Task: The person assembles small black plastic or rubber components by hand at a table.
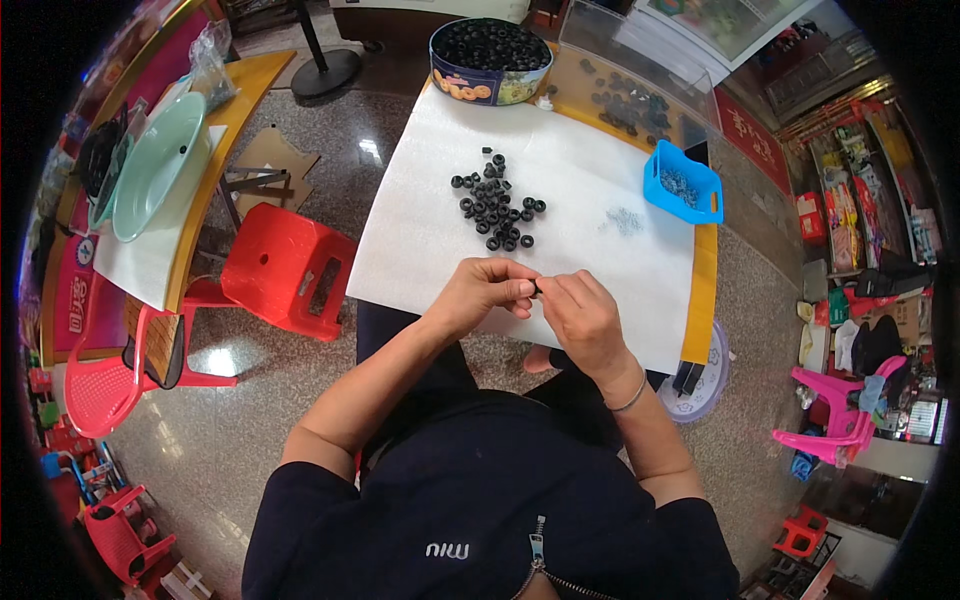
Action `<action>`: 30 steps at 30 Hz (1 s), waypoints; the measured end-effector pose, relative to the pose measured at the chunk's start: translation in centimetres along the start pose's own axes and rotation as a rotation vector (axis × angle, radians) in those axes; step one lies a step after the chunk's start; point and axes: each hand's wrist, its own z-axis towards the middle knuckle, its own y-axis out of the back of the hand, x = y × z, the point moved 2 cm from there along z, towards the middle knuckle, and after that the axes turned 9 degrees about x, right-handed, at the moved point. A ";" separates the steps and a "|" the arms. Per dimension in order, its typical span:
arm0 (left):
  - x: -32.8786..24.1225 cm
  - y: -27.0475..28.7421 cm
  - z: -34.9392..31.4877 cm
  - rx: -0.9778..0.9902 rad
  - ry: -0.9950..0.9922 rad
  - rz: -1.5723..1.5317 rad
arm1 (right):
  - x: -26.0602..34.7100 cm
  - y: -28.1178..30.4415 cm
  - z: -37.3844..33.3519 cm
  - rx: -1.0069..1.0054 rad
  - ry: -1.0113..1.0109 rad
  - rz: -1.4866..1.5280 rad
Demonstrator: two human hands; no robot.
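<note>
Over the near edge of the white-covered table (400, 240), my two hands meet at a small black part (537, 287). My left hand (482, 290) pinches it between thumb and forefinger. My right hand (584, 312) is closed at the part's other side; whether a second tiny piece sits in its fingertips is hidden. Just beyond the hands lies a loose pile of black ring-shaped parts (490, 205), several with a hole through the middle. Right of the pile, tiny silvery pieces (625, 221) are scattered on the white sheet.
A blue plastic basket (685, 207) of tiny metal pieces stands at the right edge. A round tin (492, 85) heaped with black parts and a clear bin (620, 95) stand at the far end. To the left are a red stool (280, 265) and a side table with a green basin (165, 170).
</note>
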 end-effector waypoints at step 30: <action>3.9 -4.9 2.7 0.023 -0.109 -0.195 | 0.3 -4.9 -1.6 -0.431 -0.740 0.758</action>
